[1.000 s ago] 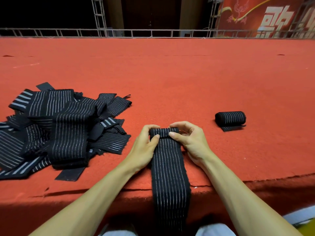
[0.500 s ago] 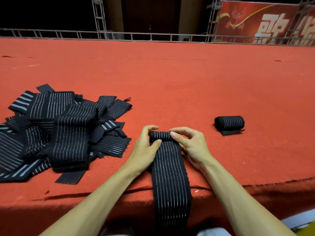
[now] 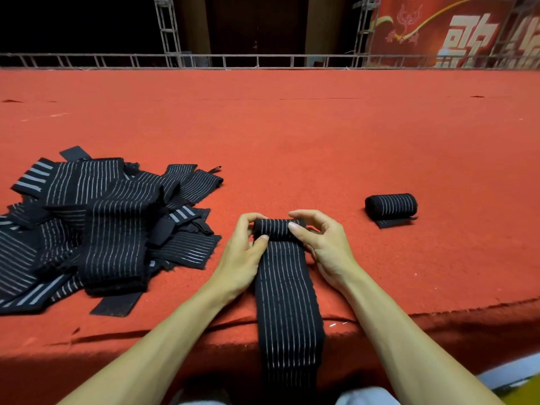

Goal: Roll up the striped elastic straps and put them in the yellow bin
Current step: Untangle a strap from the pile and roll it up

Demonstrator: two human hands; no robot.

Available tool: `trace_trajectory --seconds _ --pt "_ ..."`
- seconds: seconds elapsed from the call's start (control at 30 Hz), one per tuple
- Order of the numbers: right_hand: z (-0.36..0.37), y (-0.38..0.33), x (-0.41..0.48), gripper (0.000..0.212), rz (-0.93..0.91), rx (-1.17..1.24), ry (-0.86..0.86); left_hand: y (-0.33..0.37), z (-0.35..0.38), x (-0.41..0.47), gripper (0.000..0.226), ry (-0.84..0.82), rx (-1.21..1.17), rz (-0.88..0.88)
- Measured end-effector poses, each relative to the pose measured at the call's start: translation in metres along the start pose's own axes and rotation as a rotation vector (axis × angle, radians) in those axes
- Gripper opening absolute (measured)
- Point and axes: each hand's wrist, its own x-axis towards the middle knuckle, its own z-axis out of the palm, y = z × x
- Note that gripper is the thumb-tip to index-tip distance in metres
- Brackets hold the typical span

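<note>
From the head view, your left hand (image 3: pixel 242 255) and right hand (image 3: pixel 324 244) pinch the two ends of the small roll (image 3: pixel 277 228) starting on the striped strap (image 3: pixel 287 302), fingers clamped on it. Its tail hangs over the carpet edge (image 3: pixel 438 309). Soft, stretchy, likely to spring loose — keep hold at the ends. Unrolled straps (image 3: pixel 96 229) crowd your left; a finished roll (image 3: pixel 391 204) lies right. Only a yellow corner (image 3: pixel 526 397) shows — possibly the bin.
</note>
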Motion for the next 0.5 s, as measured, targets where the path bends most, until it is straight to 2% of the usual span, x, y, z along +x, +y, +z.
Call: trace_trajectory --seconds 0.07,0.13,0.23,0.4,0.5 --pt "0.0031 -0.0016 -0.0011 0.011 0.011 -0.044 0.0 -0.0013 0.0003 0.001 0.032 0.004 -0.008 0.021" --pt "0.0046 -0.0024 -0.0018 0.021 0.035 -0.075 -0.004 -0.002 -0.0001 0.0016 0.036 0.01 -0.015 0.031" --pt "0.002 -0.0029 -0.0016 0.018 0.044 -0.028 -0.013 -0.0013 -0.0003 0.0016 0.039 -0.004 -0.009 0.021" --pt "-0.0021 -0.0027 -0.0012 0.011 0.014 0.026 -0.009 0.0 0.0008 0.0024 0.027 -0.001 0.071 -0.016" --pt "-0.0024 -0.0007 -0.0011 0.016 0.013 0.044 -0.013 0.0008 0.0002 0.0019 0.024 0.003 0.06 -0.046"
